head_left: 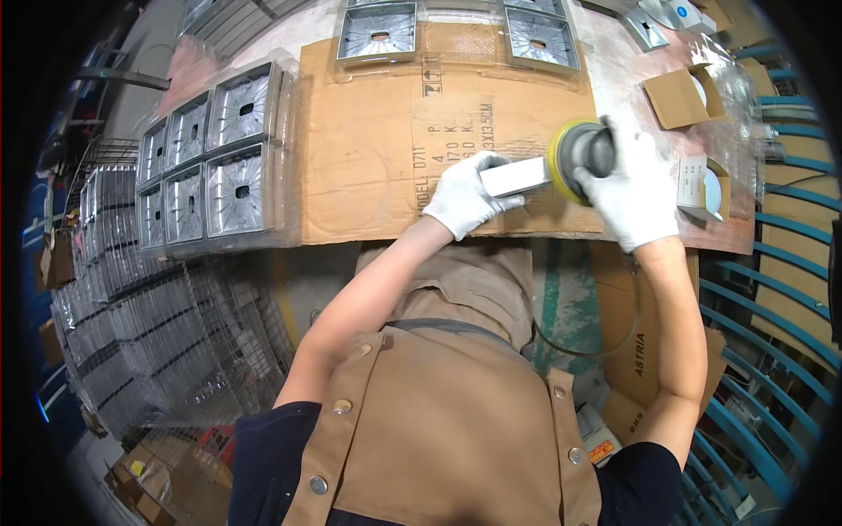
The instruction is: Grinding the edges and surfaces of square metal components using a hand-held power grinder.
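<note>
My left hand (463, 195), in a white glove, is closed on a silver metal housing (516, 178), held up on its edge above the cardboard. Most of the housing's inside is turned away from view. In my right hand (642, 191), also gloved in white, is a round palm sander (586, 156) with a grey-black body and a yellow pad rim. The pad faces left and meets the right end of the housing; whether it presses there or just overlaps in view I cannot tell. A thin hose (605, 352) hangs below my right wrist.
A flat cardboard sheet (360, 167) covers the table's middle. On the left, a clear plastic tray (285, 145) holds several square metal housings (241, 110); more housings (377, 33) stand at the back. Small open cartons (675, 101) with white discs lie right. Stacked trays (149, 324) stand lower left.
</note>
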Demonstrator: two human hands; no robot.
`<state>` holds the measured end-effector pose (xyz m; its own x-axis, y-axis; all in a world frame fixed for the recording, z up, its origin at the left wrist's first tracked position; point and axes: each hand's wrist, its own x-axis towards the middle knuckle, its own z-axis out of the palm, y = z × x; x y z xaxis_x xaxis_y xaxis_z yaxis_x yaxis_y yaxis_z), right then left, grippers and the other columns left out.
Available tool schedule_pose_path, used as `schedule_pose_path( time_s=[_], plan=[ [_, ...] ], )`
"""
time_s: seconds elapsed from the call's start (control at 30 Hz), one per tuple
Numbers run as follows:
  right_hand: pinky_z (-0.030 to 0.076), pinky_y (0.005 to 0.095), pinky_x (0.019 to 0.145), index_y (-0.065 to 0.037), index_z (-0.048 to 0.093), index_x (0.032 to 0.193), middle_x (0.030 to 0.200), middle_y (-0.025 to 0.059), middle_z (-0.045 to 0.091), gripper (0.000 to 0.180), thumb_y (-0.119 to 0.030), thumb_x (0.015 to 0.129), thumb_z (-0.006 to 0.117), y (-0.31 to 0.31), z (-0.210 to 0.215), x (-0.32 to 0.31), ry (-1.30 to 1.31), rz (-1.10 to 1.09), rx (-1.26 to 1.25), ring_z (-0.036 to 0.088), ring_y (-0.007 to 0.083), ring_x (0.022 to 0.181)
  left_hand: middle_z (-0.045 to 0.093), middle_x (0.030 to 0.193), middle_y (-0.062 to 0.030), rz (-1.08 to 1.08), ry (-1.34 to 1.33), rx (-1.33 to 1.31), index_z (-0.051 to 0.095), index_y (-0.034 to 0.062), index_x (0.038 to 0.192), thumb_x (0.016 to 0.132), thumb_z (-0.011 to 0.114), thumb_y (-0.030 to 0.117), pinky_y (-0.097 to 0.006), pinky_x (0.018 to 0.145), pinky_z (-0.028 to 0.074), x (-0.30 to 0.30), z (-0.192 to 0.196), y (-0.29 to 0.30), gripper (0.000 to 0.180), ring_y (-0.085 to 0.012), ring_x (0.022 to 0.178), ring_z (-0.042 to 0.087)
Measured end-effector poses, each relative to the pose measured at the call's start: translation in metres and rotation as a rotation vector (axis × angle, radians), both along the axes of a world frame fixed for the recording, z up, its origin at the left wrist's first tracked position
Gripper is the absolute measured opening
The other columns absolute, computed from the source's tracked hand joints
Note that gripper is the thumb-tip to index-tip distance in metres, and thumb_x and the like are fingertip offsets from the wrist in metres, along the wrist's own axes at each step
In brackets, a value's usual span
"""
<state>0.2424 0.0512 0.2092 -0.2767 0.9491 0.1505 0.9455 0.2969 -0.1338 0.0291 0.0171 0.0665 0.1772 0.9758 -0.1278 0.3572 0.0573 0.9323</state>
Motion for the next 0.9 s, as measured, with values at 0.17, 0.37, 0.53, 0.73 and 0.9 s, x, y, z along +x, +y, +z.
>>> schedule_pose_path(
  time_s=[0.17, 0.37, 0.53, 0.73, 0.9],
  plan=[
    [0.057, 0.0489, 0.077, -0.018, 0.051, 0.131, 0.110, 0.0258, 0.056, 0.054, -0.030, 0.084, 0.074, -0.014, 0.005, -0.062, -0.042, 0.129, -0.309, 0.068, 0.0454, 0.087, 0.075, 0.105, -0.0125, 0.035, -0.103, 0.052, 0.068, 0.0082, 0.116, 0.080, 0.081, 0.018, -0.033, 0.086, 0.056, -0.003, -0.019, 0.007, 0.040, -0.0265, 0.095, 0.071],
    [0.054, 0.0462, 0.088, -0.013, 0.052, 0.138, 0.116, 0.0203, 0.060, 0.068, -0.026, 0.078, 0.082, 0.010, -0.017, -0.009, -0.039, 0.085, -0.154, 0.065, 0.0399, 0.102, 0.073, 0.098, -0.0089, -0.057, -0.152, -0.024, 0.066, 0.0071, 0.106, 0.078, 0.085, 0.012, -0.032, 0.083, 0.057, -0.006, -0.037, 0.010, 0.035, -0.0197, 0.091, 0.070],
    [0.053, 0.0445, 0.094, -0.010, 0.054, 0.138, 0.126, 0.0209, 0.060, 0.070, -0.028, 0.077, 0.083, 0.012, -0.012, -0.017, -0.088, 0.040, -0.102, 0.064, 0.0386, 0.109, 0.072, 0.103, -0.0072, -0.088, -0.167, -0.075, 0.065, 0.0054, 0.110, 0.080, 0.085, 0.009, -0.030, 0.086, 0.057, -0.004, -0.045, 0.009, 0.037, -0.0146, 0.096, 0.069],
    [0.055, 0.0467, 0.087, -0.014, 0.051, 0.137, 0.120, 0.0238, 0.060, 0.065, -0.027, 0.080, 0.080, -0.008, 0.013, -0.069, -0.073, 0.031, -0.403, 0.065, 0.0432, 0.100, 0.074, 0.096, -0.0142, -0.044, -0.329, 0.045, 0.068, 0.0085, 0.109, 0.082, 0.080, 0.023, -0.038, 0.083, 0.056, -0.006, -0.048, 0.012, 0.033, -0.0331, 0.091, 0.070],
    [0.053, 0.0474, 0.089, -0.010, 0.058, 0.126, 0.106, 0.0242, 0.064, 0.053, -0.030, 0.080, 0.076, 0.022, -0.003, -0.008, -0.020, 0.024, -0.115, 0.064, 0.0423, 0.102, 0.072, 0.103, -0.0116, -0.118, -0.159, -0.040, 0.064, 0.0041, 0.113, 0.081, 0.086, 0.018, -0.033, 0.086, 0.057, -0.007, -0.035, 0.015, 0.041, -0.0233, 0.094, 0.070]
  ],
)
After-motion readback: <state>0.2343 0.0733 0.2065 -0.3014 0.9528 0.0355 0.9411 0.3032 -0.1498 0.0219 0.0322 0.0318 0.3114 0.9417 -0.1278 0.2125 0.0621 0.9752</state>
